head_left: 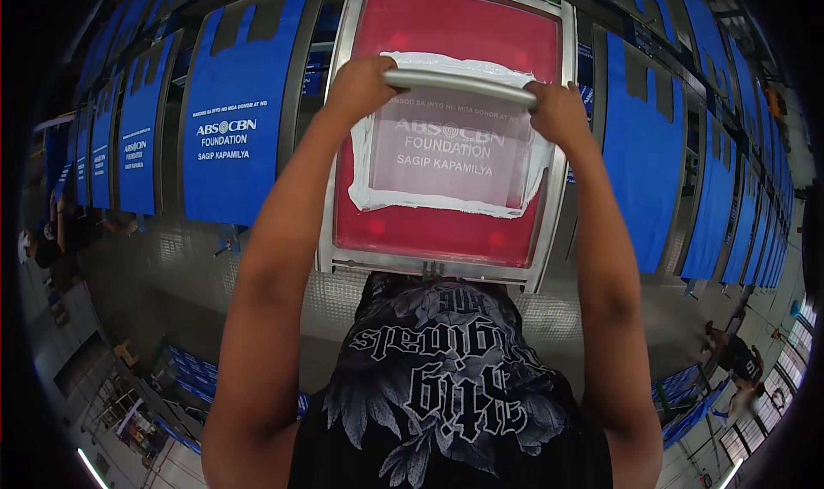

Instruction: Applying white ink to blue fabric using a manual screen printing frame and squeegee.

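Note:
Both ends of a squeegee (459, 82) with a long silver bar are gripped, my left hand (362, 88) on one and my right hand (560, 114) on the other. My fingers curl around the bar, and my arms reach forward. Below it lies a screen-printing frame (329, 223) with metal rails and a red border on its mesh (455, 17). White ink (412, 201) forms a thick uneven outline around the pale middle panel, where lettering and a round emblem show through. The squeegee crosses the upper part of that panel; its blade edge is hard to see.
Flat blue bags (236, 86) with handle cut-outs and white print lie on boards to the left. More blue bags (644, 172) line the right side. Other people stand at the far left (50, 236) and lower right (736, 356).

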`<state>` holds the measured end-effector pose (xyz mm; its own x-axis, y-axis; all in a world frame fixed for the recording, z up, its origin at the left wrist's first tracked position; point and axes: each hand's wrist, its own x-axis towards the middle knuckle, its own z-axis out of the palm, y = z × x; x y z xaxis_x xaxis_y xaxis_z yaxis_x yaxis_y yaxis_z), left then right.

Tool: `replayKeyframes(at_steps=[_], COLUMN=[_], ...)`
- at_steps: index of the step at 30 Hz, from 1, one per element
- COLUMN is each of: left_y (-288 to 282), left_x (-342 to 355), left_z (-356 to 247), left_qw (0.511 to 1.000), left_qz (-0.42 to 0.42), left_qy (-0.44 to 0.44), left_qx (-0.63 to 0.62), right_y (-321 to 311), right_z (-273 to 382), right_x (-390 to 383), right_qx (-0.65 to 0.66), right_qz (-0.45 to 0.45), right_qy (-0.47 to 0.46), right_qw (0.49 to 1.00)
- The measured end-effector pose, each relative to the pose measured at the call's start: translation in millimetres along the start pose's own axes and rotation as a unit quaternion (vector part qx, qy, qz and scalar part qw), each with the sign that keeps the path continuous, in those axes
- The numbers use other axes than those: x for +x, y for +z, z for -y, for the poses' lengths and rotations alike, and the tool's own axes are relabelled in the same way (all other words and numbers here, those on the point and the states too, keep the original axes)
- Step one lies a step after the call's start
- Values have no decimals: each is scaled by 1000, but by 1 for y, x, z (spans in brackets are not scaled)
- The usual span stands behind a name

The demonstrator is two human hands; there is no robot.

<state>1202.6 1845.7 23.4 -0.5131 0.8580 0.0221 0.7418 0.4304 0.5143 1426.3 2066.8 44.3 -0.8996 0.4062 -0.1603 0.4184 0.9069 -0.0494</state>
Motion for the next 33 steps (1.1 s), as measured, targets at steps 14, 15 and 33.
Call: replayKeyframes(at_steps=[14, 15, 33], left_y=[7, 3, -6], left_x=[-16, 2, 13], left_z=[10, 11, 5], left_qw=[999, 1000, 999], left_qz=[-14, -4, 45], left_qy=[34, 14, -19], left_qx=[3, -9, 9], right_y=[8, -2, -8], right_z=[9, 4, -6], right_x=[-7, 10, 22], right_qx=[-16, -15, 15], right_qz=[-2, 19, 61], right_qy=[-3, -5, 3], right_qw=[1000, 1000, 998])
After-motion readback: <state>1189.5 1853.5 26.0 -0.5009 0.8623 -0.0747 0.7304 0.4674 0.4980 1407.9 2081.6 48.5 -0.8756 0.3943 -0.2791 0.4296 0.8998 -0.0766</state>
